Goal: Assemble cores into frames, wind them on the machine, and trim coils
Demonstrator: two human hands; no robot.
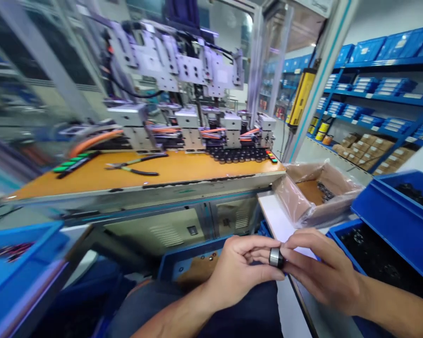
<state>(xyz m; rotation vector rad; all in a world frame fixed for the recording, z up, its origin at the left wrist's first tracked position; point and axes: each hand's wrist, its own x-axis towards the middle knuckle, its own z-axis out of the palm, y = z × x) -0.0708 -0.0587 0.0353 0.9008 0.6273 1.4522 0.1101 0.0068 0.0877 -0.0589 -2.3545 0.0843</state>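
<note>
small black-and-silver cylindrical part (275,257), held between both hands' (237,268) fingers.

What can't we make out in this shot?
All head view:
- Small metal-and-black cylindrical part: far side, hidden by left hand and right hand fingers and its own body.
- Red-and-dark parts in left blue bin: blurred; bin cut off by left edge.
- Black parts, lower right bin: too dark and blurred to tell types.
- Upper right bin: cut off by right edge.
</note>
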